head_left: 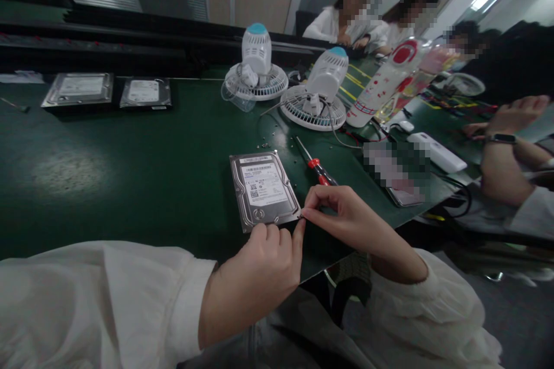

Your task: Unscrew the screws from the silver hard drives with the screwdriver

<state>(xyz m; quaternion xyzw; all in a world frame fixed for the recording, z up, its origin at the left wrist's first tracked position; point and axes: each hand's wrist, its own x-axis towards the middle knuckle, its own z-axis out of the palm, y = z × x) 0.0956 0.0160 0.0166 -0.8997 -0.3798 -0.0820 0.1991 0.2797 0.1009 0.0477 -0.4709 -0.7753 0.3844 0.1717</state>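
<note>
A silver hard drive (264, 190) with a white label lies face up on the green table. Against its near edge rests my left hand (259, 265), fingers curled, with the index finger reaching to the near right corner. At that same corner my right hand (340, 213) pinches a tiny screw (301, 217) between thumb and index finger; the fingertips largely hide it. Just beyond the right hand lies a red and black screwdriver (318, 167), its shaft pointing away. Several loose screws (265, 145) are scattered past the drive's far edge.
Two more hard drives (78, 89) (145, 92) sit at the back left. White fans (257, 66) (320, 92) stand face down at the back. A phone (396, 176), a white power bank (437, 153) and cables are on the right. Other people sit across and at the right.
</note>
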